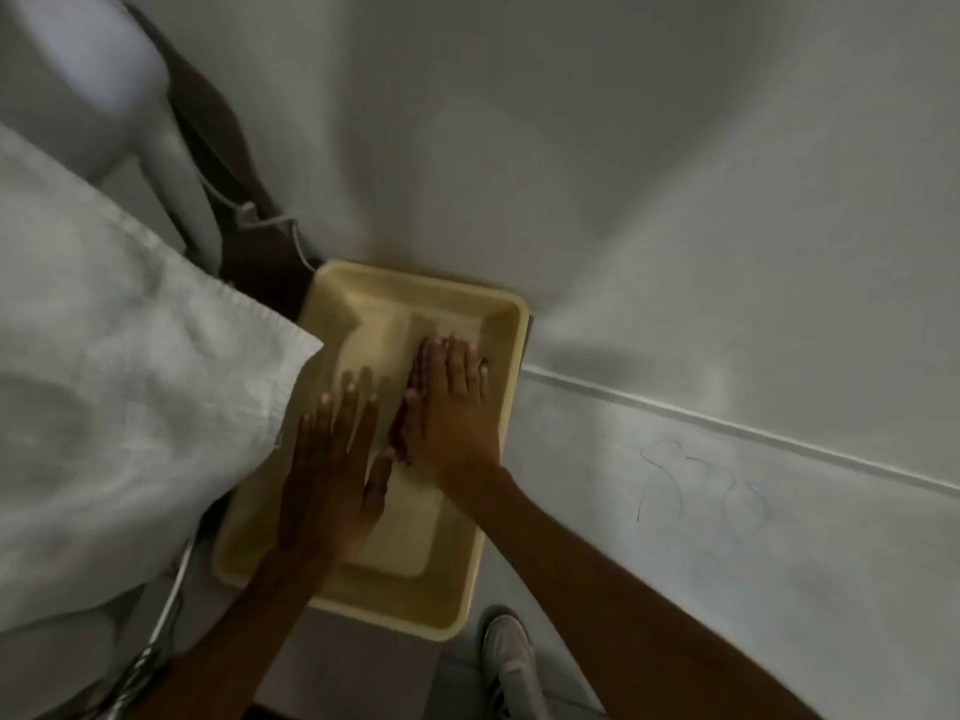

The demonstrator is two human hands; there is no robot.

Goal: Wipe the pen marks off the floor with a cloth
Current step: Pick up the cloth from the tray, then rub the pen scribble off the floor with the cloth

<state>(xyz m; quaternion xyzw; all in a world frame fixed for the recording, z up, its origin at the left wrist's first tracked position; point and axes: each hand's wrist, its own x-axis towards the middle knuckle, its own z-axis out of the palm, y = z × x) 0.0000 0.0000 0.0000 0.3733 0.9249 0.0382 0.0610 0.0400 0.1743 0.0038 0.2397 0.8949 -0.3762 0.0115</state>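
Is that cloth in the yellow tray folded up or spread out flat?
Folded, it seems: the pale cloth lies as a narrow strip in the yellow tray, both hands, left and right, pressing flat on it.

Pale yellow cloth (400,511) lies flat, folded, inside yellow tray (498,324). Thin dark pen marks (691,485), looping scribble, on grey-white floor (779,563), right of tray, well apart from cloth.

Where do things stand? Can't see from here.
Left hand and right hand flat in yellow tub, cloth beneath. Pen marks untouched. Nothing blocking.
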